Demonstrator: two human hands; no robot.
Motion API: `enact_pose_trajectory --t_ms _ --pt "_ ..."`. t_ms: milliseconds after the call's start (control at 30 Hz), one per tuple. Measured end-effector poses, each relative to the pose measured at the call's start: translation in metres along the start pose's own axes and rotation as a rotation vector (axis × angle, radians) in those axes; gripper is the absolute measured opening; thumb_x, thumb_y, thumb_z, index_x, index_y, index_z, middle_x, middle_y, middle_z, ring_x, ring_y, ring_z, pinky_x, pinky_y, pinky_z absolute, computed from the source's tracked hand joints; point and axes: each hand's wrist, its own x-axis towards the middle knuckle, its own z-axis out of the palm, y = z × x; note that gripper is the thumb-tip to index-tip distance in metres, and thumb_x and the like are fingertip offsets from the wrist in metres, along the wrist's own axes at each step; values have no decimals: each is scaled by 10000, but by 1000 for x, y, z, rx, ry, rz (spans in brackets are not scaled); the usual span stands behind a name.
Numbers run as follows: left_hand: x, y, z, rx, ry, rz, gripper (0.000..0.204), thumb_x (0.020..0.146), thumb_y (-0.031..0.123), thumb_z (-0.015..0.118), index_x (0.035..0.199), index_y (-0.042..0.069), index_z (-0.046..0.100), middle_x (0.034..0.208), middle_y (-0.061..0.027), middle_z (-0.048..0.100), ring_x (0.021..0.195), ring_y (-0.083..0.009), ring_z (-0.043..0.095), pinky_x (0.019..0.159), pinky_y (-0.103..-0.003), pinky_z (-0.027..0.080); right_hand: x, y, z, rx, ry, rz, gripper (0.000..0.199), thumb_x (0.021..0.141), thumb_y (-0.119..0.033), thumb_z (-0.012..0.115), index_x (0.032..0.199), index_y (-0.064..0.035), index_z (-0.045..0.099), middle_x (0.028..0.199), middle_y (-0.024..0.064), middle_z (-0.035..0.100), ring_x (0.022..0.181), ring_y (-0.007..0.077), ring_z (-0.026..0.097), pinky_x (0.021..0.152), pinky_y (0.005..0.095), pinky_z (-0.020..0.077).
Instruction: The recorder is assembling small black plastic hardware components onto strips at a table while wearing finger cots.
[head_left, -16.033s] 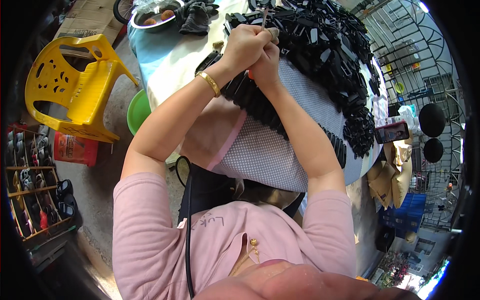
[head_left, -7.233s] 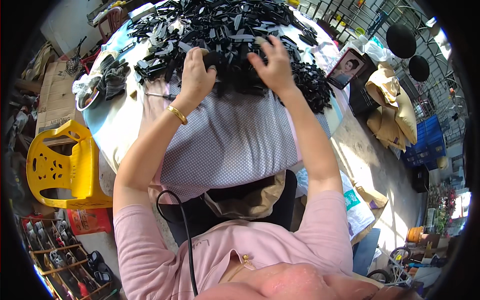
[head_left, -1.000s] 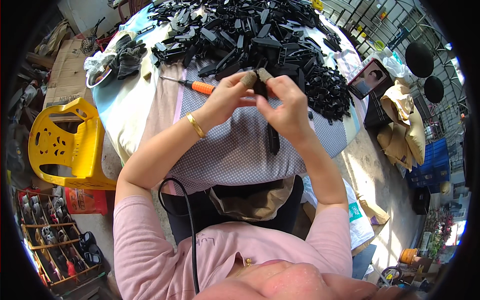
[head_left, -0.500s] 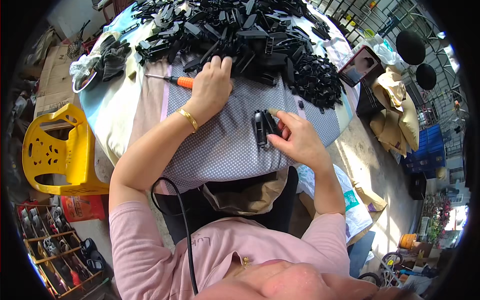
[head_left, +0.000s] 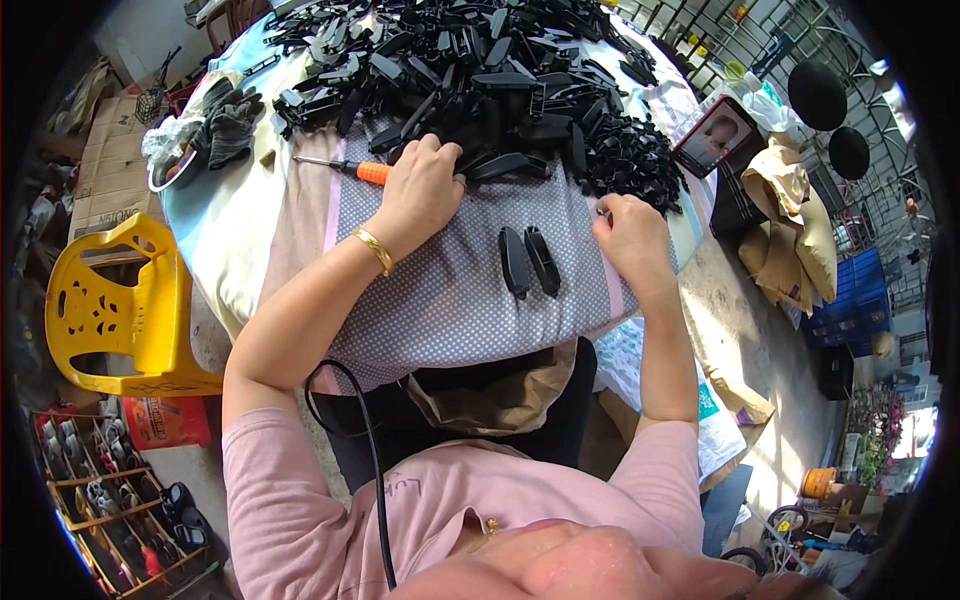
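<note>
My left hand (head_left: 424, 186) rests at the near edge of a big heap of long black plastic parts (head_left: 440, 75), its fingers curled down. What lies under its fingertips is hidden. A long black part (head_left: 508, 166) lies close to those fingers. Against the hand's left side is the handle of a screwdriver (head_left: 370, 172) with an orange grip. Two long black plastic pieces, a left one (head_left: 513, 262) and a right one (head_left: 542, 260), lie side by side on the cloth. My right hand (head_left: 634, 240) pinches a small black part (head_left: 602, 212), mostly covered by the fingers.
A pile of small black parts (head_left: 630, 160) sits beyond my right hand. A phone (head_left: 715, 138) stands at the table's right edge. Dark gloves (head_left: 228, 120) lie at the left. A yellow chair (head_left: 120, 310) stands left of the table, and a black cable (head_left: 372, 450) runs over my lap.
My right hand has let go of the two long black pieces, which now lie apart on the cloth. It has moved right and away from me to the small part. The left hand has hardly shifted.
</note>
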Motion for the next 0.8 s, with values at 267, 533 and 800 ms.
enact_pose_trajectory --t_ms 267,533,800 --pt "10 -5 -9 -891 -103 -360 301 806 89 582 1095 12 553 914 -107 613 781 -234 606 731 -310 504 36 -21 -14 346 -17 -144 220 729 -47 554 929 -36 642 765 104 631 650 177 614 623 306 503" --pt "7 -3 -26 -1619 -261 -517 344 872 56 512 1203 -31 484 980 -93 606 718 -171 624 570 -242 502 69 -69 6 1037 46 -309 185 826 -38 545 996 -19 615 786 -1 580 632 43 522 537 176 456" --pt "2 7 -29 -1626 -257 -347 382 831 39 605 1189 -46 502 1036 -109 605 938 -208 631 814 -277 516 55 -77 15 936 318 -451 129 818 -16 622 942 17 635 812 52 573 650 105 561 565 203 472"
